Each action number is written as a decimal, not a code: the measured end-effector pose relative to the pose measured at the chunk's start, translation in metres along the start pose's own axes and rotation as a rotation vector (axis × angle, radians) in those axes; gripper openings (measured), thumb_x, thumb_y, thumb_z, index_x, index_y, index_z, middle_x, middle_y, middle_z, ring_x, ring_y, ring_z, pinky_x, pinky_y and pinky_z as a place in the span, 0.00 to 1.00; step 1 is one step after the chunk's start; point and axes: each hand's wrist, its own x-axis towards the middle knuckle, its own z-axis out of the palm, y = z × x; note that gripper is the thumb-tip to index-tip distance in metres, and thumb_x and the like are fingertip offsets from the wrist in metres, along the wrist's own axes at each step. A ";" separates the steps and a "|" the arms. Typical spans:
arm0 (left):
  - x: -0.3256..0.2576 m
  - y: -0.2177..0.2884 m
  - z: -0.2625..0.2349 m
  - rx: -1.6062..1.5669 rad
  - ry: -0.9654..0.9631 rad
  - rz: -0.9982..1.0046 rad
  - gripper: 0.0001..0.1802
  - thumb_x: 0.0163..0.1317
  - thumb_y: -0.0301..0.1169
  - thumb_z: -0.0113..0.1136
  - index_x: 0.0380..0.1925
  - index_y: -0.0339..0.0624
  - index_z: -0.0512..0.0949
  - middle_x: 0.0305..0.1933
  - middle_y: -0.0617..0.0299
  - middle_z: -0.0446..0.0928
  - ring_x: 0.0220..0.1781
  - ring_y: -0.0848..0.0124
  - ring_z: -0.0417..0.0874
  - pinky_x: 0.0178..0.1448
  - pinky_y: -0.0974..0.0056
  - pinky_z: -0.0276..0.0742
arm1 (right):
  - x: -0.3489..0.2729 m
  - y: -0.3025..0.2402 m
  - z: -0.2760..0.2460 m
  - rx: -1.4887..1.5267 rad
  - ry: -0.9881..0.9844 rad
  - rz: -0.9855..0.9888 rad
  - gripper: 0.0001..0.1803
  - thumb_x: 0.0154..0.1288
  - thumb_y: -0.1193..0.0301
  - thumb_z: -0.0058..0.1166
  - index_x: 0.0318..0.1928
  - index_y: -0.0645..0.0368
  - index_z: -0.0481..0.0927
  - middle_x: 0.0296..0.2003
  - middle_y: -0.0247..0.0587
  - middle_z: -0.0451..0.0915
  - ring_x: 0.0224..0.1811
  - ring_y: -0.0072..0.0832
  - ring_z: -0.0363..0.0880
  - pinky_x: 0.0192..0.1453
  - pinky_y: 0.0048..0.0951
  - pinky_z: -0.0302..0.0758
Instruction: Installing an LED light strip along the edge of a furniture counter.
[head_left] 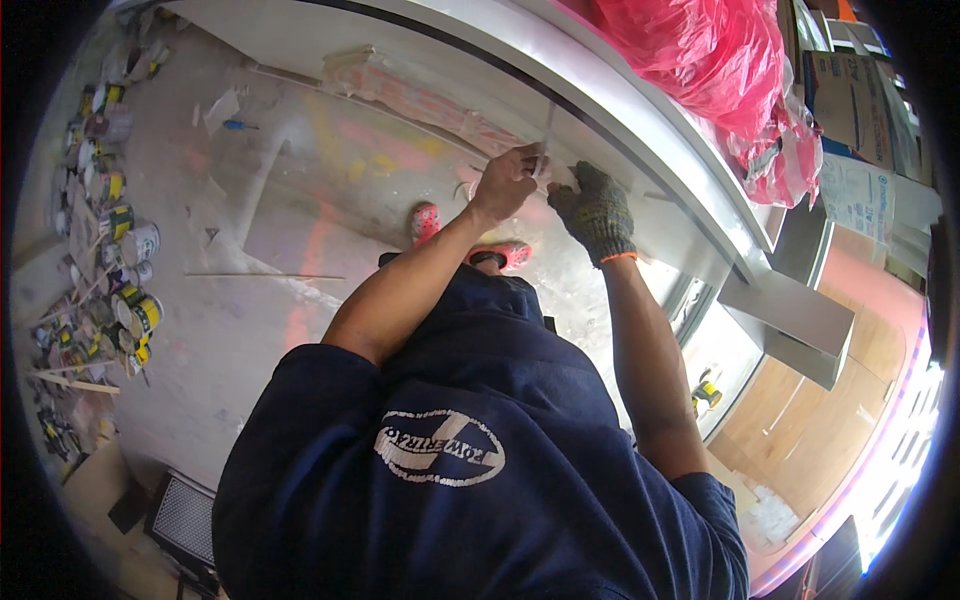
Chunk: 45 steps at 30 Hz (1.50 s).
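My bare left hand is closed, its fingertips pinching a thin pale strip that stands up along the face of a long white panel. Just right of it, my right hand wears a grey knitted glove with an orange cuff. Its fingers are curled beside the panel, close to the left hand but apart from it. Whatever the gloved fingers hold, if anything, is hidden. Below the hands, red patterned clogs show on my feet.
Paint cans crowd the left side. A thin stick and a blue-handled tool lie on the paint-stained floor. Plastic-wrapped material lies ahead. Pink plastic bags and cardboard boxes are at the upper right.
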 end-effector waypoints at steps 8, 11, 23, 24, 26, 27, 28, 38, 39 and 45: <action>-0.001 -0.001 -0.001 0.060 0.019 -0.039 0.30 0.50 0.16 0.48 0.59 0.29 0.68 0.50 0.58 0.77 0.55 0.69 0.76 0.64 0.66 0.67 | 0.003 0.013 0.012 0.005 -0.047 -0.012 0.21 0.53 0.57 0.62 0.40 0.61 0.81 0.35 0.58 0.82 0.40 0.52 0.81 0.44 0.45 0.76; -0.002 -0.008 -0.006 0.036 0.024 -0.004 0.30 0.50 0.18 0.49 0.58 0.29 0.69 0.50 0.59 0.77 0.55 0.70 0.76 0.64 0.66 0.67 | 0.001 0.013 0.013 0.019 -0.053 -0.030 0.20 0.53 0.58 0.62 0.40 0.61 0.82 0.33 0.57 0.82 0.39 0.51 0.82 0.43 0.45 0.76; -0.005 -0.007 -0.008 0.066 0.032 -0.042 0.31 0.49 0.17 0.49 0.59 0.30 0.68 0.51 0.57 0.76 0.57 0.69 0.75 0.66 0.65 0.66 | 0.007 0.012 0.012 -0.005 -0.035 -0.042 0.21 0.52 0.56 0.62 0.38 0.61 0.82 0.33 0.57 0.82 0.38 0.53 0.81 0.42 0.47 0.76; -0.005 -0.007 -0.008 0.066 0.033 -0.044 0.31 0.49 0.17 0.49 0.59 0.30 0.68 0.51 0.57 0.76 0.57 0.69 0.75 0.66 0.65 0.66 | 0.007 0.012 0.012 -0.006 -0.039 -0.037 0.21 0.52 0.56 0.62 0.38 0.61 0.82 0.33 0.57 0.82 0.38 0.53 0.82 0.42 0.47 0.76; -0.006 -0.007 -0.009 0.079 0.042 -0.045 0.31 0.49 0.16 0.49 0.58 0.30 0.69 0.51 0.57 0.76 0.58 0.69 0.75 0.66 0.65 0.65 | 0.006 0.013 0.012 0.000 -0.054 -0.032 0.21 0.52 0.56 0.62 0.38 0.61 0.82 0.33 0.58 0.82 0.39 0.53 0.82 0.43 0.47 0.76; -0.006 -0.007 -0.009 0.079 0.042 -0.046 0.31 0.49 0.16 0.49 0.58 0.30 0.69 0.51 0.57 0.76 0.58 0.69 0.75 0.66 0.65 0.65 | 0.006 0.014 0.013 0.004 -0.069 -0.028 0.21 0.52 0.56 0.62 0.38 0.61 0.82 0.34 0.58 0.82 0.39 0.52 0.82 0.43 0.47 0.76; -0.006 -0.007 -0.009 0.065 0.040 -0.044 0.31 0.49 0.16 0.49 0.58 0.30 0.69 0.51 0.57 0.76 0.57 0.69 0.75 0.66 0.65 0.65 | 0.005 0.015 0.014 0.005 -0.069 -0.027 0.21 0.52 0.56 0.62 0.38 0.61 0.82 0.34 0.58 0.82 0.39 0.52 0.82 0.43 0.47 0.76; -0.008 -0.002 -0.008 0.020 0.037 -0.063 0.32 0.49 0.17 0.49 0.60 0.30 0.66 0.50 0.57 0.76 0.56 0.68 0.75 0.65 0.65 0.66 | 0.004 0.010 0.015 -0.010 -0.078 -0.016 0.21 0.51 0.59 0.62 0.39 0.64 0.81 0.36 0.59 0.81 0.41 0.52 0.81 0.46 0.46 0.76; -0.008 -0.003 -0.009 0.021 0.037 -0.064 0.32 0.49 0.17 0.49 0.60 0.30 0.66 0.50 0.57 0.76 0.56 0.68 0.75 0.65 0.65 0.66 | 0.004 0.011 0.014 0.001 -0.082 -0.017 0.22 0.51 0.59 0.62 0.39 0.64 0.81 0.36 0.59 0.82 0.41 0.52 0.81 0.46 0.46 0.76; -0.007 -0.004 -0.012 0.049 0.018 -0.081 0.35 0.49 0.16 0.48 0.63 0.30 0.64 0.51 0.57 0.76 0.56 0.69 0.74 0.64 0.66 0.66 | -0.004 0.025 0.026 0.023 -0.117 -0.017 0.23 0.52 0.57 0.60 0.42 0.63 0.81 0.37 0.58 0.82 0.41 0.52 0.82 0.46 0.45 0.76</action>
